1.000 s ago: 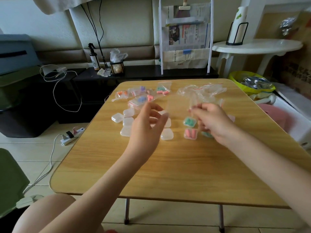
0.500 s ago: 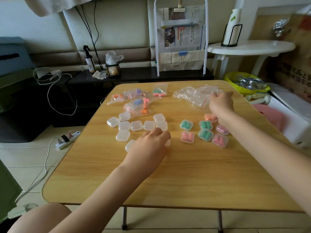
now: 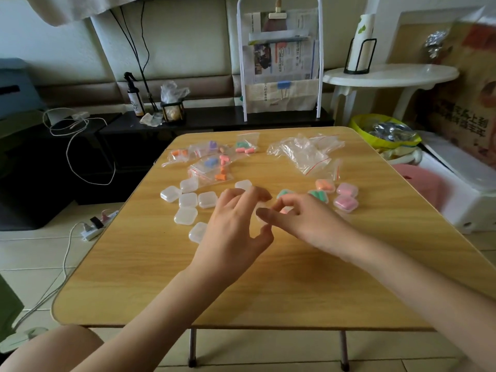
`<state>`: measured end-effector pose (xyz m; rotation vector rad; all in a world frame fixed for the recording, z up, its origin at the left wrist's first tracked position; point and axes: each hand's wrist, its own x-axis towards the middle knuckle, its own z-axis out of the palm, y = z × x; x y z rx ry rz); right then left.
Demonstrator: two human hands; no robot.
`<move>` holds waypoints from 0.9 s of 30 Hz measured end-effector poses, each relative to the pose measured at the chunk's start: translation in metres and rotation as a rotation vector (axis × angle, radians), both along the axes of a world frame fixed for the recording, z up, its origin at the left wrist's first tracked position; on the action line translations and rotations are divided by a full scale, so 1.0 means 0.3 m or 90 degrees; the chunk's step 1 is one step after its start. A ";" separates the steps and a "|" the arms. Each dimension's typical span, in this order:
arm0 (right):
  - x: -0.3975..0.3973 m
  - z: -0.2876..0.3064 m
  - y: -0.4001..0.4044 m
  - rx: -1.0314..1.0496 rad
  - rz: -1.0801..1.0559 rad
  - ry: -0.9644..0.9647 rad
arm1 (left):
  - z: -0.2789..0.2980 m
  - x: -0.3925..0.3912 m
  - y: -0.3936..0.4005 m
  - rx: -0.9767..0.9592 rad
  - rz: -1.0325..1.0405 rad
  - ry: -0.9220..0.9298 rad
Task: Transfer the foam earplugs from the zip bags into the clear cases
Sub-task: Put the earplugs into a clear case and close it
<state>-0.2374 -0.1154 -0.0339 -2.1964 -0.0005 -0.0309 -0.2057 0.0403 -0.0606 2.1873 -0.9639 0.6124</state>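
A: Status?
B: Both hands, left [image 3: 236, 224] and right [image 3: 303, 218], pinch one empty case [image 3: 261, 212] above the surface [image 3: 188, 277]. Opening it, I'd say.
A: Next?
B: Earplugs sit in bags [image 3: 212, 163] at far side; needs one.

A: What do the left hand [image 3: 236, 226] and right hand [image 3: 303, 218] hold between them?
B: Something clear, a case [image 3: 261, 212] perhaps; fingers cover most of it, so open or closed, I cannot tell.
A: And at one o'clock from them?
B: The right hand hides part of the green-filled cases [image 3: 319, 196]. The counter [image 3: 150, 277] loses its three o'clock corner under the forearm, both forearms run off the bottom edge.
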 end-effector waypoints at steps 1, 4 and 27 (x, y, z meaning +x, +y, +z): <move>0.001 0.001 -0.001 0.020 -0.001 0.004 | 0.002 -0.001 0.001 -0.008 -0.004 0.009; 0.000 0.006 -0.010 0.076 0.004 0.020 | 0.008 -0.004 0.000 -0.025 -0.024 0.030; 0.007 -0.011 -0.015 0.201 -0.004 0.126 | 0.001 0.003 -0.011 0.106 -0.021 -0.020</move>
